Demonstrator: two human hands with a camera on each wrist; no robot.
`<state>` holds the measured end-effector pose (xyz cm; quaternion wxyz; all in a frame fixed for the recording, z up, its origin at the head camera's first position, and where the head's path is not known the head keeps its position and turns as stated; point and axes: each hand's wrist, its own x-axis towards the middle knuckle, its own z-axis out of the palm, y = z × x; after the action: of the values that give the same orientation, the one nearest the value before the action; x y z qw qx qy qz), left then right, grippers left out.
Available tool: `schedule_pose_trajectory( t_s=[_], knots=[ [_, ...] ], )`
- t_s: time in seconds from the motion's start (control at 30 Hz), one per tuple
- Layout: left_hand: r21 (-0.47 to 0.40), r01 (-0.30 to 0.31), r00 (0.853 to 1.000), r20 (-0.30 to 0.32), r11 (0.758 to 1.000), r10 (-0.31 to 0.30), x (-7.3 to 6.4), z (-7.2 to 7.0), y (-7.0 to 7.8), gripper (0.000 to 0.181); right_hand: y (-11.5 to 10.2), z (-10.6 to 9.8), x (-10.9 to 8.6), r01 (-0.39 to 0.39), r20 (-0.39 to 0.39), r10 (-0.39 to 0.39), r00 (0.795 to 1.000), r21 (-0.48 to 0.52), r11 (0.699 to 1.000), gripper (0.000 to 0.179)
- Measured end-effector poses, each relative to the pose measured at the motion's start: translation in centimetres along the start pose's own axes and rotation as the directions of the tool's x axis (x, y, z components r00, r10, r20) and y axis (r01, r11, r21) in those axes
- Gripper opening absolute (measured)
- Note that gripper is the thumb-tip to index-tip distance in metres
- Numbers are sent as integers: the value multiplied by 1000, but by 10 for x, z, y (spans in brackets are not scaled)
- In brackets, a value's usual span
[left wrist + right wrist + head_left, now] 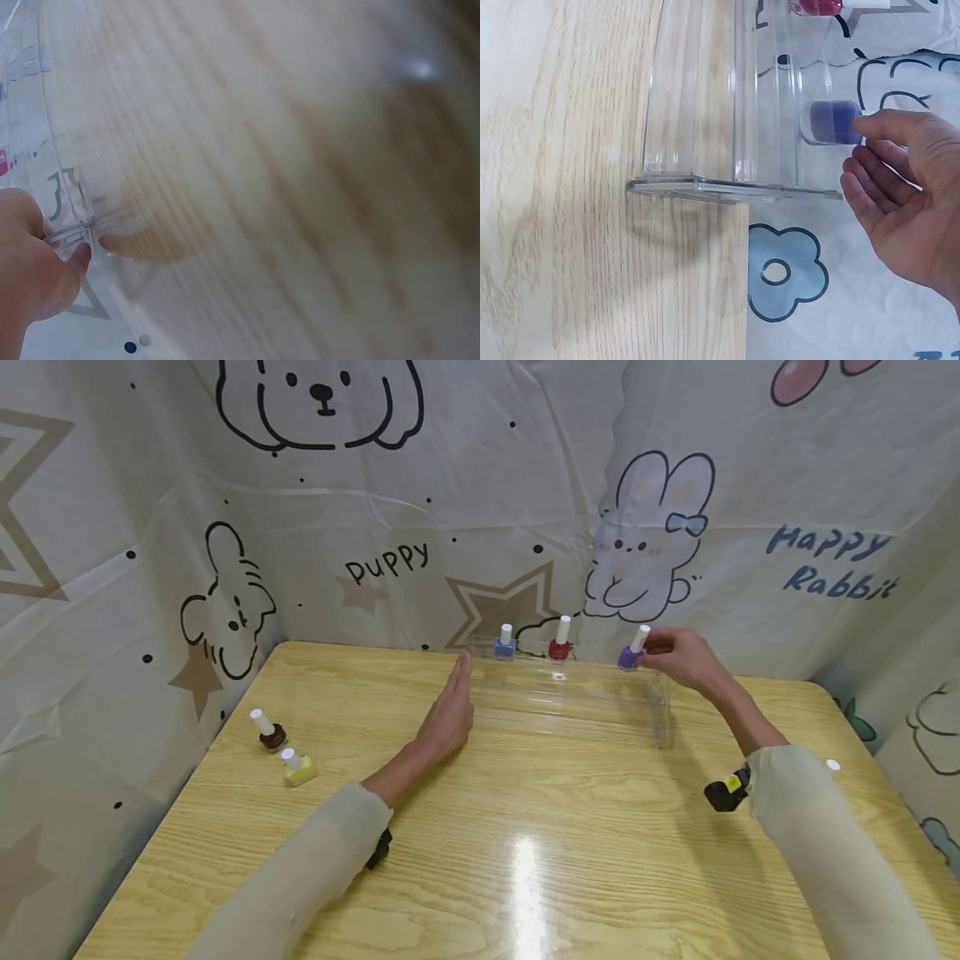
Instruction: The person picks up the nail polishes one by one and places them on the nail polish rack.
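Observation:
A clear tiered acrylic rack (555, 714) stands at the table's back. At its left end my left hand (448, 714) has long fingers along the outside; in the left wrist view, the end panel lies between thumb and fingers. My right hand (684, 657) pinches a purple nail polish bottle (630, 657) at the right of the top tier, its white cap tilted right. The right wrist view shows this bottle (835, 122) over the rack's upper step, the fingertips by its cap end. A blue nail polish bottle (505, 645) and a red one (559, 648) stand upright on the same tier.
On the left of the table are a dark brown nail polish bottle (273, 737) and a yellow one (302, 771). A white cap (833, 765) shows beyond the right sleeve. A printed cloth (480, 510) hangs close behind the rack.

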<state>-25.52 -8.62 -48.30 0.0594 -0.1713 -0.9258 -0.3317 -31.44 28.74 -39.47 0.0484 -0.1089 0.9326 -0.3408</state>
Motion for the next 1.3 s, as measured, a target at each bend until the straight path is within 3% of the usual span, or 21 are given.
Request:
schedule_pose_trajectory(
  t_s=[0.6,0.97,1.3],
  knots=[
    [3,8,1000,9,1000,-8,3,2,-2,70,11,-42,-68,-13,-200,-5,980,-93,996,48],
    [18,15,1000,4,1000,-15,0,4,-3,69,30,-65,-132,-132,-242,93,966,-153,979,51],
    [15,18,1000,0,1000,-18,0,3,0,68,68,-66,-183,-290,-325,240,915,-114,950,57]
  ],
)
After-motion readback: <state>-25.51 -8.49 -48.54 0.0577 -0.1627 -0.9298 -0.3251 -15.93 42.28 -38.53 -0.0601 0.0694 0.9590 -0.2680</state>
